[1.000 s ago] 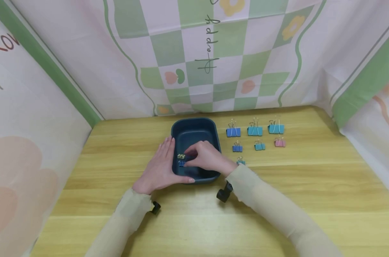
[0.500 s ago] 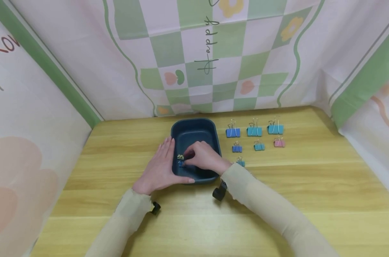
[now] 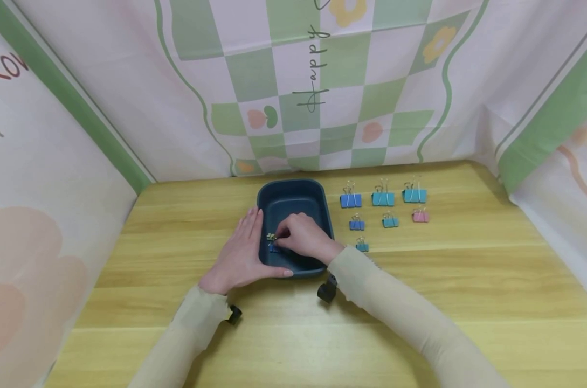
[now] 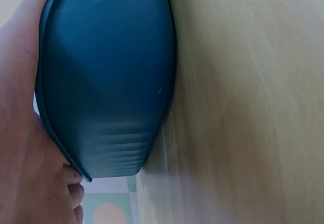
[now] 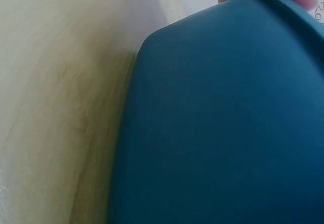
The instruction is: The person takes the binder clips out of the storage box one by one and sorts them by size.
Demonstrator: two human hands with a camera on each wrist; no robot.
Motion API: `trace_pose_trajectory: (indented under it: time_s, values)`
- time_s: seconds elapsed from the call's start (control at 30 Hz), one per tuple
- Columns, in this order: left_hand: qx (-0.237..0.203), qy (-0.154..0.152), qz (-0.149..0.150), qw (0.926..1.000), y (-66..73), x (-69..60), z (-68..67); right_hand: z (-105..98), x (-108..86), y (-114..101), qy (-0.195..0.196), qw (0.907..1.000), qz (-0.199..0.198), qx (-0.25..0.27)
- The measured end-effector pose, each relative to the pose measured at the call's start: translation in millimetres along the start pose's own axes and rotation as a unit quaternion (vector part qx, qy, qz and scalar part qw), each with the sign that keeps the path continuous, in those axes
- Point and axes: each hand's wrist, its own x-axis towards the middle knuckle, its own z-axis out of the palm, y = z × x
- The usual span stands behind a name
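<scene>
A dark blue-green tray (image 3: 293,185) stands on the table. My left hand (image 3: 240,250) rests along its left rim, fingers straight and thumb stretched over the near rim. Inside, my right hand (image 3: 305,235) has its fingers curled, thumb and index fingertips at a small yellow patterned binder clip (image 3: 271,236), which they seem to pinch. A small blue binder clip (image 3: 274,248) lies just nearer, partly hidden by the thumb. In the left wrist view the tray's outer wall (image 4: 106,72) is beside the left hand. The right wrist view shows mostly its opposite wall (image 5: 217,118).
Right of the tray, binder clips stand in rows: a large blue one (image 3: 351,201), two large teal ones (image 3: 382,199), small blue (image 3: 357,225), small teal (image 3: 390,222) and pink (image 3: 421,217) ones, and a smaller teal clip (image 3: 362,247) by the right sleeve. Behind hangs a checked curtain (image 3: 298,81).
My right hand has shifted slightly left within the tray, its thumb and index fingertips coming closer together at the yellow patterned clip. The left hand has stayed put.
</scene>
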Motion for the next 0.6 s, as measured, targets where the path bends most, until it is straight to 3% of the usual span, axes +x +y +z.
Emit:
trace_pose_trajectory:
  time_s: [0.37,0.6]
  values:
    - [0.003,0.001,-0.004,1.0000,1.3,0.1,-1.4,-3,-1.8,4,0.025,0.9994,-0.014,0.018]
    - [0.007,-0.004,-0.010,0.9999,1.7,0.2,-1.0,-13,-6.3,2,0.068,0.9960,-0.024,0.054]
